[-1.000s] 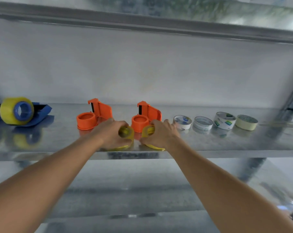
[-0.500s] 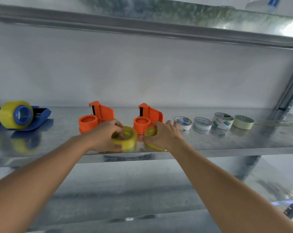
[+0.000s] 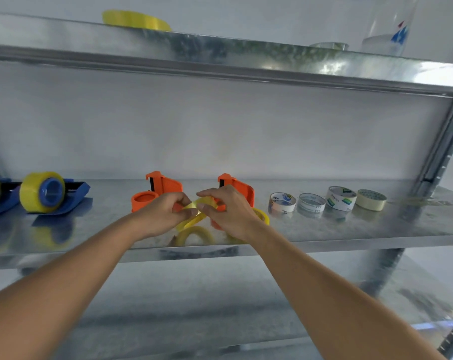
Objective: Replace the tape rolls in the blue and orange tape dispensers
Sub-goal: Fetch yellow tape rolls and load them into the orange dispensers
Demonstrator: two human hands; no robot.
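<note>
I held the yellow tape roll [image 3: 197,211] tilted up off the shelf [image 3: 350,229] between both hands, I judged to find its loose end before loading an orange dispenser. My left hand [image 3: 163,215] pinched the roll's near edge between thumb and curled fingers; my right hand [image 3: 229,211] gripped its far side, fingers narrowly bent. One orange dispenser [image 3: 152,196] stood just behind my left hand, the other [image 3: 242,189] behind my right. A second yellow roll [image 3: 262,216] lay beside my right wrist.
</note>
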